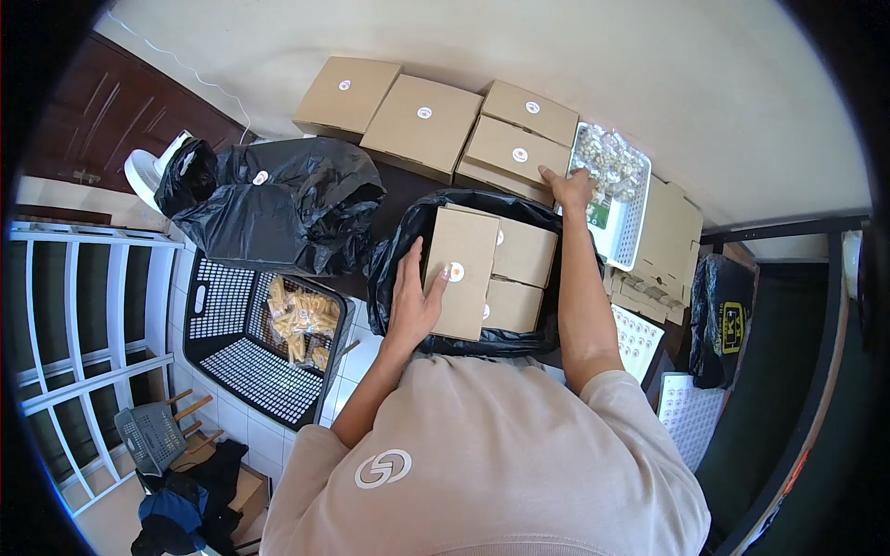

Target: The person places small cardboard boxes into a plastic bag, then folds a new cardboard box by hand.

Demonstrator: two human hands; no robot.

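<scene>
In the head view, my left hand [414, 301] grips the left edge of a brown cardboard box [466, 255], thumb on its top near a round sticker and fingers down its side. That box sits with other cardboard boxes [527, 252] inside an open black plastic bag [399, 250] in front of my body. My right hand [569, 189] reaches forward, fingers apart. One of its fingertips is at the edge of a stickered cardboard box [505, 153] on the table; others are by a white tray [633, 218] holding small clear packets [607, 162].
More closed boxes [422, 116] line the wall. A filled black bag [283, 199] lies to the left, above a black basket [264, 371] with yellowish snack packs [301, 315]. Flattened cardboard [672, 232] and sticker sheets [635, 343] are on the right.
</scene>
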